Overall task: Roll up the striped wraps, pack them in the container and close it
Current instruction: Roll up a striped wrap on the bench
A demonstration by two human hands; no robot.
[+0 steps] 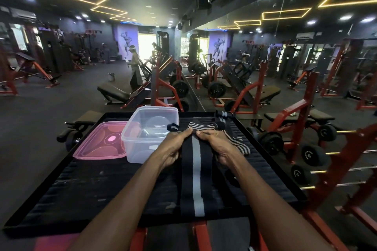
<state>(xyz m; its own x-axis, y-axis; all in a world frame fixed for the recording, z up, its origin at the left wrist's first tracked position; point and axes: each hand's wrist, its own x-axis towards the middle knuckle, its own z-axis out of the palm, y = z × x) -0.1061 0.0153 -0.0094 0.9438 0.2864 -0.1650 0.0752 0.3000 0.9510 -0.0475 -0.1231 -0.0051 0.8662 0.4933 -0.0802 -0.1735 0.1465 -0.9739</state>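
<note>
Both grips, left hand (173,147) and right hand (217,145), apparently pinch striped wrap (196,169).

Gym: weight machines (167,79), dumbbells (314,155).

A single wide-angle head view looks forward and down from close above the black counter (81,189), its edges bending outward, with the gym floor (51,108) stretching far beyond.
</note>
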